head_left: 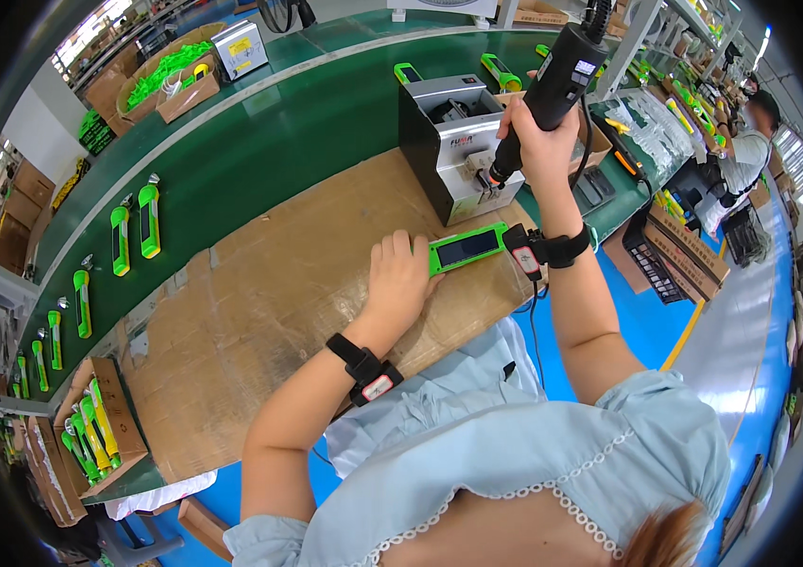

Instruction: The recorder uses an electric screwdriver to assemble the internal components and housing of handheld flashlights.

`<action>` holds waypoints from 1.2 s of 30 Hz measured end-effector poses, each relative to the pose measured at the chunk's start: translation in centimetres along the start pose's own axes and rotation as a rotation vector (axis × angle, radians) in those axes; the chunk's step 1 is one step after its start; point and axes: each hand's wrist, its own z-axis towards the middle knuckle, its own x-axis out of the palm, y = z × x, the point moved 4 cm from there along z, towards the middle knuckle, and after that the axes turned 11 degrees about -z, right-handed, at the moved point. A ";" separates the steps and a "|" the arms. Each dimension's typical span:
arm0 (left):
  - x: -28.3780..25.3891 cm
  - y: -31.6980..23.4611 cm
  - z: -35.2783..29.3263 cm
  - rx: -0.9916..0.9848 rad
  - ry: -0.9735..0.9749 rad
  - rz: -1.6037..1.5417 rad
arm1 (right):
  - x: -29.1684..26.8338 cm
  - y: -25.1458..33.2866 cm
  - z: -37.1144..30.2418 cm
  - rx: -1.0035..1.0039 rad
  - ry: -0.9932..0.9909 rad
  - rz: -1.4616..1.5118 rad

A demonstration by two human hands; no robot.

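Note:
My right hand (pixel 543 142) is wrapped around a black electric screwdriver (pixel 560 80), which slants down to the left. Its tip is at the front of a silver-and-black screw feeder box (pixel 458 156). On the cardboard sheet, my left hand (pixel 397 276) grips the left end of a green work light housing (pixel 467 249). That housing lies flat with its dark rectangular panel facing up. Its right end is close to the band on my right wrist.
A cardboard sheet (pixel 259 312) covers the near bench. Beyond it, a green conveyor belt (pixel 307 123) carries several green work lights (pixel 149 221). A carton of lights (pixel 91 430) stands at left. Cartons (pixel 680 250) and another person (pixel 746 156) are at right.

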 end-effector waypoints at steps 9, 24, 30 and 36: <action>0.9 -0.2 -0.6 0.049 0.006 0.122 | 1.0 3.4 -6.0 0.028 0.073 0.272; 0.4 0.1 -0.4 0.076 -0.005 0.021 | 4.4 3.6 -8.4 0.060 0.159 0.267; -0.4 1.2 0.5 0.045 -0.042 -0.152 | 5.6 2.0 -8.2 0.073 0.154 0.239; 0.1 2.6 0.6 -0.001 -0.004 -0.234 | 6.3 1.2 -7.8 0.141 0.139 0.232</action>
